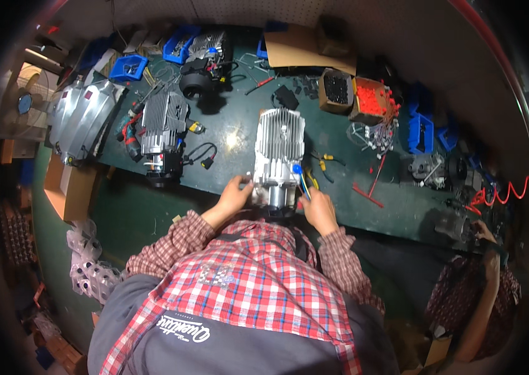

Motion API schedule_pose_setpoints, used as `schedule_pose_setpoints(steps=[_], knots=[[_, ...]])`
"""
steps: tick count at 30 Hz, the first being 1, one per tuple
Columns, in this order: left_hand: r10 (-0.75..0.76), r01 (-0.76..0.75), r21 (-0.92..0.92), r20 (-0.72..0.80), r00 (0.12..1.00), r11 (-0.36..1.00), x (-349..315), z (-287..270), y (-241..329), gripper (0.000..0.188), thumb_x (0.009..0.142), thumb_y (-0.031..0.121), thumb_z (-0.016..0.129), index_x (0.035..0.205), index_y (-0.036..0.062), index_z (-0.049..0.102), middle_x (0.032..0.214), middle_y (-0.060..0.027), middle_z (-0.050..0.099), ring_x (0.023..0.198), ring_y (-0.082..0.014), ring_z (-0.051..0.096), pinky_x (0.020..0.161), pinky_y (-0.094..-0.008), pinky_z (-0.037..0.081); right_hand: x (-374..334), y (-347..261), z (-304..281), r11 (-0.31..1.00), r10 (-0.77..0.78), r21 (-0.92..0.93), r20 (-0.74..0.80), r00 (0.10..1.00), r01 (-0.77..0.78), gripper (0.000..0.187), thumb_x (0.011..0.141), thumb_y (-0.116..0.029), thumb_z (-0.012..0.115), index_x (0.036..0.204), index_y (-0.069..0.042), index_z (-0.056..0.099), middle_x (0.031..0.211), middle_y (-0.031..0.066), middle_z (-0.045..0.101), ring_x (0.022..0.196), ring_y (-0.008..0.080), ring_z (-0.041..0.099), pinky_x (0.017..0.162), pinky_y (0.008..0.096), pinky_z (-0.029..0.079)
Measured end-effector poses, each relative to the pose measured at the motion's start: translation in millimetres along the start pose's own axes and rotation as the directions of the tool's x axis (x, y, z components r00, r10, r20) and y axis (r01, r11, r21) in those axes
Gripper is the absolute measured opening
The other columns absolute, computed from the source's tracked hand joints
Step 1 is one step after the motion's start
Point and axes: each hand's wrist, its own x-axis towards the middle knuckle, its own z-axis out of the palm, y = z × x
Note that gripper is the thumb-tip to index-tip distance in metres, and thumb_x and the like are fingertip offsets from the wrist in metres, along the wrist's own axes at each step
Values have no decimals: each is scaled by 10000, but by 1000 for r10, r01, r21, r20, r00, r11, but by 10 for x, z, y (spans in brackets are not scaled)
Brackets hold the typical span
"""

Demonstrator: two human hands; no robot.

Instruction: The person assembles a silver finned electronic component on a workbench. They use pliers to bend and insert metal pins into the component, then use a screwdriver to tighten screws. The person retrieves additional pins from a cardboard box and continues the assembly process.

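Observation:
A silver finned metal motor housing [280, 140] stands on the green bench right in front of me, its cylindrical end toward my body. My left hand [234, 195] is at the housing's near left side, fingers closed at its edge; what they pinch is too small to make out. On the other side, my right hand [321, 212] is closed on thin blue and white wires [304, 186]. These run down from a round blue cap [297, 169] on the housing. Yellow-handled pliers [323, 164] lie just right of the housing.
Another finned motor [163, 125] stands to the left, a third [205, 59] behind it. A red T-handle wrench [367, 195] lies at right, before boxes of black parts [336, 87] and red caps [372, 99]. A co-worker's hand [483, 231] reaches a metal part at far right.

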Motion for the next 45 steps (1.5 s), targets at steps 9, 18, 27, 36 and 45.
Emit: schedule_pose_setpoints(steps=[9, 18, 27, 36, 45], knots=[[-54, 53, -14, -365, 929, 999, 718, -357, 399, 211, 935, 192, 605, 1006, 4, 671, 884, -149, 697, 760, -256, 664, 687, -335, 503, 137, 114, -301, 914, 56, 287, 610, 791, -286, 443, 965, -373, 582, 1018, 66, 610, 857, 168, 699, 748, 251, 665, 717, 363, 511], [214, -266, 763, 170, 962, 589, 3126, 221, 1847, 892, 797, 637, 663, 1411, 37, 420, 1274, -263, 558, 1144, -401, 580, 933, -467, 497, -129, 193, -718, 805, 267, 552, -11, 963, -217, 341, 935, -284, 625, 1168, -37, 588, 1007, 214, 679, 944, 349, 665, 779, 418, 520], [-49, -76, 863, 116, 992, 500, 3344, 319, 1808, 885, 601, 354, 832, 1382, 180, 453, 1437, -228, 385, 1275, -432, 474, 1010, -485, 473, -627, 679, -751, 840, 361, 481, -153, 920, -250, 308, 944, -247, 594, 1124, 3, 580, 1045, 224, 665, 1005, 387, 632, 849, 447, 491], [715, -727, 25, 159, 681, 687, 1253, -1146, 2848, 532, 828, 278, 628, 1306, 115, 460, 1087, -55, 513, 858, -163, 533, 735, -285, 447, -41, -718, -1489, 912, -317, -3, -641, 699, 411, 668, 795, -231, 731, 1364, -33, 443, 1427, 183, 399, 1332, 350, 366, 1079, 438, 348], [486, -336, -409, 350, 801, 848, -458, -1317, 2533, 660, 906, 392, 524, 1455, 55, 380, 1162, -70, 548, 734, -78, 525, 589, -187, 423, -134, -1540, -906, 712, -384, 432, -421, 822, 554, 805, 757, -202, 767, 1385, 36, 322, 1232, 234, 497, 1108, 327, 558, 919, 394, 477]])
